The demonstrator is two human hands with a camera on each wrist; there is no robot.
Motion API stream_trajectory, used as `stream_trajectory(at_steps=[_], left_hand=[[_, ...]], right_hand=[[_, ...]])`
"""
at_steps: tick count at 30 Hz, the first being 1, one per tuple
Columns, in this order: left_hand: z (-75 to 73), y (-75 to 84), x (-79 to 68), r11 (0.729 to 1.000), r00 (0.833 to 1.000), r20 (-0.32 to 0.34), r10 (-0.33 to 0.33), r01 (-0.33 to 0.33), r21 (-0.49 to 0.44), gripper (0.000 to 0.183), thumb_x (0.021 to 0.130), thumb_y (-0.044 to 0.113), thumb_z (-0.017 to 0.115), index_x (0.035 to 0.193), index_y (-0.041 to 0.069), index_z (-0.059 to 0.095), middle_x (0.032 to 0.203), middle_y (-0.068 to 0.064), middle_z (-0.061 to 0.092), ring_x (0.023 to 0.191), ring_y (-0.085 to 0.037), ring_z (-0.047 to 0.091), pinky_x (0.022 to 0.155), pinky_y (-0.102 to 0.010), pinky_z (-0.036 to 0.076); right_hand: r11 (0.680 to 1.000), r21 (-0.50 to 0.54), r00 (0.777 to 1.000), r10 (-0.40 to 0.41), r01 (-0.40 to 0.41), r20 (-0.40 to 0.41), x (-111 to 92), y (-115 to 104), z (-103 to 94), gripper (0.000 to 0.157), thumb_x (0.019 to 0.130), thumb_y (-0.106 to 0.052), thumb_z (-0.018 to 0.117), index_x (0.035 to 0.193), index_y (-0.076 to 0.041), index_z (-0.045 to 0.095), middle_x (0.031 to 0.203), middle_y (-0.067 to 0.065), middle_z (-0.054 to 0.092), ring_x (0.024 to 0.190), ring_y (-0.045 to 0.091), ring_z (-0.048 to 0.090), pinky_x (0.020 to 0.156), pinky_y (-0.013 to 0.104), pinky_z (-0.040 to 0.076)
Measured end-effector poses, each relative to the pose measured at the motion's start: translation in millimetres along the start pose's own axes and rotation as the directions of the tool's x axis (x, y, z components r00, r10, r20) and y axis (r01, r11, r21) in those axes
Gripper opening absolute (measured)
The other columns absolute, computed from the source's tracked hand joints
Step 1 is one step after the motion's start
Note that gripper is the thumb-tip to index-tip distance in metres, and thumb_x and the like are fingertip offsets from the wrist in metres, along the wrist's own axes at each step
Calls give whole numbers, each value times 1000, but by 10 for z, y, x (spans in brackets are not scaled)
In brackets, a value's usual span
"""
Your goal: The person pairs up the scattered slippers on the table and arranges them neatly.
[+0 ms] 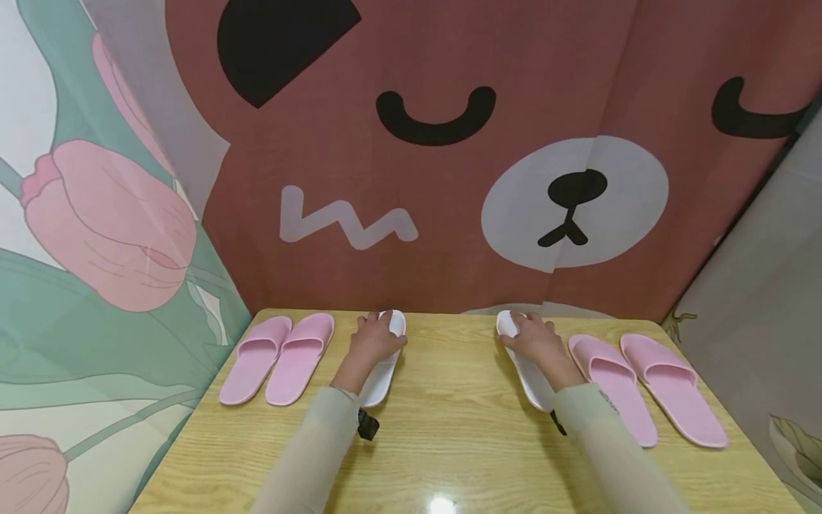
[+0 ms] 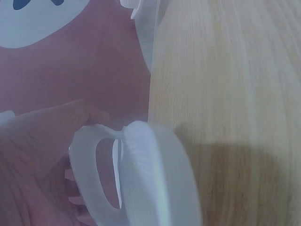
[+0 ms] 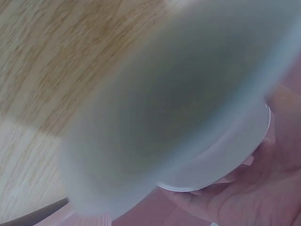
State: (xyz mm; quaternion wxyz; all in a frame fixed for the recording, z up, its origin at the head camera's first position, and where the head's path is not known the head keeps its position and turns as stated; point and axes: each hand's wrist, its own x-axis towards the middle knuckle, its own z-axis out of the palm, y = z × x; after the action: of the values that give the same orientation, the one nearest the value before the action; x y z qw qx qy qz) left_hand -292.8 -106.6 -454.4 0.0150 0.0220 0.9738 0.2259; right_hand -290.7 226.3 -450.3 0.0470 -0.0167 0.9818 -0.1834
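Observation:
My left hand (image 1: pixel 374 338) grips a white slipper (image 1: pixel 382 380) over its strap, near the table's back edge. In the left wrist view, fingers curl round the strap (image 2: pixel 84 162) of this white slipper, and its sole edge stands beside the wood. Farther right, my right hand (image 1: pixel 541 344) grips a second white slipper (image 1: pixel 535 380) by the strap end, toe toward the back. The right wrist view shows that slipper's sole (image 3: pixel 178 99) large and blurred, with the hand behind it at the strap. Both heels point toward me.
Two pink slippers (image 1: pixel 299 360) lie side by side left of my left hand. Another pink pair (image 1: pixel 681 396) lies right of my right hand. Behind the wooden table (image 1: pixel 449 428) hangs a red-brown bear curtain (image 1: pixel 443 185); patterned cloths flank both sides.

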Motion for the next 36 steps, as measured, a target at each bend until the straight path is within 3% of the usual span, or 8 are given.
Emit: stream_trajectory(at_steps=[36], left_hand=[[133, 203, 33, 998, 1000, -11, 1, -2, -67, 75, 90, 42, 68, 154, 10, 43, 160, -15, 33, 140, -45, 31, 104, -68, 36]], right_hand=[[1000, 21, 1000, 13, -13, 8, 58, -208, 76, 76, 97, -45, 58, 159, -9, 32, 158, 29, 27, 136, 62, 29, 100, 73, 36]])
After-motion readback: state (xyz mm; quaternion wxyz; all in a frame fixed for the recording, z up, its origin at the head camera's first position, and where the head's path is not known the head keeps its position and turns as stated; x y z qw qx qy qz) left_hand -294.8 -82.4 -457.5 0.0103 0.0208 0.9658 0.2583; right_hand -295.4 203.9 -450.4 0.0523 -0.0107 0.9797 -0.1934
